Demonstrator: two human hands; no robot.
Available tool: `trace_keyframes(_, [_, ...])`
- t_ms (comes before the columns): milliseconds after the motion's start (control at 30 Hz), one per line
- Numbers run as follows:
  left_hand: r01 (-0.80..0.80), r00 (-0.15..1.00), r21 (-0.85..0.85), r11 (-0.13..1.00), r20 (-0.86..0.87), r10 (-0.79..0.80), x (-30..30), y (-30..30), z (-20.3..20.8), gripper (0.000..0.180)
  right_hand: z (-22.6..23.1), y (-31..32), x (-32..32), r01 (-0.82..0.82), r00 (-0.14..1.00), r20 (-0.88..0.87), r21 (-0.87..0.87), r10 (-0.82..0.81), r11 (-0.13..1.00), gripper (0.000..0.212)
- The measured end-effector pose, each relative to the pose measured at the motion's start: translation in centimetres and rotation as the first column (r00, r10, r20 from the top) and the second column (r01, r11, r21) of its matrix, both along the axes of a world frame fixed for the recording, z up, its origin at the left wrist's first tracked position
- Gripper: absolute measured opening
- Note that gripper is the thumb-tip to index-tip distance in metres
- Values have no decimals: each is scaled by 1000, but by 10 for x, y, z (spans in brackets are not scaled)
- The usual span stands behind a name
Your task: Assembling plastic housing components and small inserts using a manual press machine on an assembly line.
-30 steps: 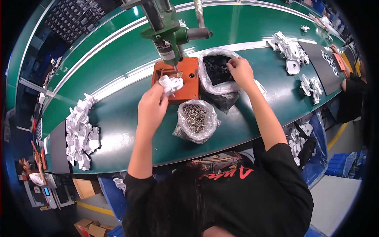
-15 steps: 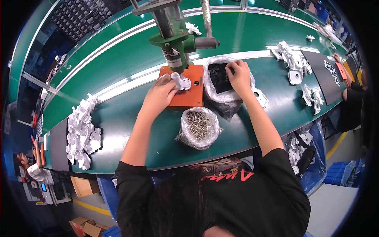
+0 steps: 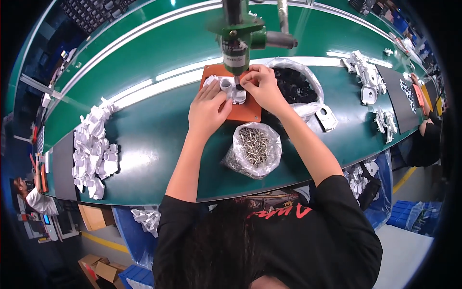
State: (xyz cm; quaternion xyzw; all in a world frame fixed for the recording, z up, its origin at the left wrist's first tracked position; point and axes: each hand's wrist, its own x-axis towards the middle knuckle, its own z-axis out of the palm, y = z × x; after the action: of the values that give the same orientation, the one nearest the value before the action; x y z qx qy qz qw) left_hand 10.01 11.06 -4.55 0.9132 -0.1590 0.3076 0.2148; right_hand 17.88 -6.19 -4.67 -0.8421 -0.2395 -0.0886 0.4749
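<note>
A white moulded plastic part [image 3: 226, 85] with a round tube rests on an orange base plate [image 3: 245, 114], under the tip of a green powered screwdriver [image 3: 235, 50]. Against its left side, my left hand [image 3: 208, 107] is closed on the part and steadies it. The thumb and fingers of my right hand [image 3: 262, 87] are pinched at the part's right side, around a small black piece [image 3: 239, 87] that they partly hide. Just right of the plate, a clear bag of black pieces [image 3: 294, 86] stands open.
A clear bag of metal screws [image 3: 255, 147] stands in front of the plate. White parts lie heaped at left [image 3: 94, 149], and more at right [image 3: 369, 91]. A flat white piece [image 3: 327, 118] sits by the black pieces. Other people work at both far ends.
My right hand has moved left from the bag of black pieces to the white part, bringing a small black piece. My left hand still holds the white part. The whole view has shifted slightly.
</note>
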Motion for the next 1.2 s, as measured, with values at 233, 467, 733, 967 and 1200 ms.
trace_keyframes(233, [-13, 998, 20, 1000, 67, 12, 0, 5, 0, 12, 8, 7, 1, -47, 996, -77, -126, 38, 991, 15])
trace_keyframes(467, [2, 997, 10, 1000, 82, -3, 2, 7, -8, 11, 6, 7, 4, -75, 990, -127, -155, 55, 985, 19])
trace_keyframes(733, [-1, 997, 25, 1000, 77, -1, 3, 4, -7, 12, 13, 4, -16, 155, 943, 318, -145, -102, 977, 20])
trace_keyframes(967, [-18, 997, 7, 1000, 82, 18, 0, 6, -6, 11, 50, -42, -90, -347, 906, 67, -445, 417, 826, 14])
trace_keyframes(1200, [-17, 997, 9, 1000, 78, 16, 0, 3, -2, 11, 33, -41, -108, -183, 884, 217, -654, 414, 734, 10])
